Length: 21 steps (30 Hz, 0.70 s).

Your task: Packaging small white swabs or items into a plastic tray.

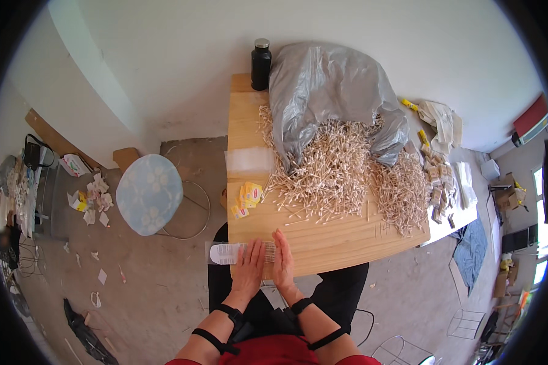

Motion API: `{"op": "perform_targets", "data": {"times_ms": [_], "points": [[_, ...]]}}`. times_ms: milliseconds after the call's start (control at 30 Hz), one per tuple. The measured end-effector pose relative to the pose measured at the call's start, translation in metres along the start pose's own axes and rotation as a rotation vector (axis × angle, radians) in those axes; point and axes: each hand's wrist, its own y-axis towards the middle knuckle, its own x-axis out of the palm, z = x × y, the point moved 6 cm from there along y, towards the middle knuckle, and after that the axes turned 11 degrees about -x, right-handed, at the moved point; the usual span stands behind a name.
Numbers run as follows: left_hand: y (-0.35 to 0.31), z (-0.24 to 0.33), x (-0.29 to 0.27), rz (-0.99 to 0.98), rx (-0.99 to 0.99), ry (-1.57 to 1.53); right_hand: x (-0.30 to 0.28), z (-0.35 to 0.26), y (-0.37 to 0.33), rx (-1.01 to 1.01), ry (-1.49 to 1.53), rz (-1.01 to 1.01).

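At the table's near edge lies a clear plastic pack with a white printed card (223, 253) at its left end and a row of cotton swabs (269, 251) inside. My left hand (248, 271) lies flat across the pack, fingers stretched out. Upright on its edge, my right hand (282, 261) stands at the pack's right end with straight fingers, touching or nearly touching it. Part of the pack is hidden under my left fingers. Beyond my hands, a large heap of loose cotton swabs (332, 173) spills from a grey plastic bag (329, 79).
Small yellow cards (250, 193) and a stack of clear bags (250, 160) lie on the wooden table (323, 243) at left. A black bottle (261, 64) stands at the back. Filled swab packs (441, 182) are piled at right; a blue-covered stool (149, 194) stands left.
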Motion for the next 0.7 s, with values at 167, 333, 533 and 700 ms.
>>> {"op": "perform_targets", "data": {"times_ms": [167, 333, 533, 700], "points": [[0.0, -0.004, 0.004, -0.086, -0.06, 0.072, -0.005, -0.022, 0.003, -0.064, -0.327, -0.119], [-0.001, -0.006, 0.011, -0.066, -0.063, -0.011, 0.021, -0.043, -0.007, -0.337, -0.949, -0.68], [0.0, -0.006, 0.009, -0.016, -0.045, -0.043, 0.011, -0.027, -0.011, -0.365, -0.94, -0.688], [-0.001, -0.007, 0.013, -0.035, -0.065, -0.041, 0.011, -0.029, -0.01, -0.374, -0.893, -0.646]]}}
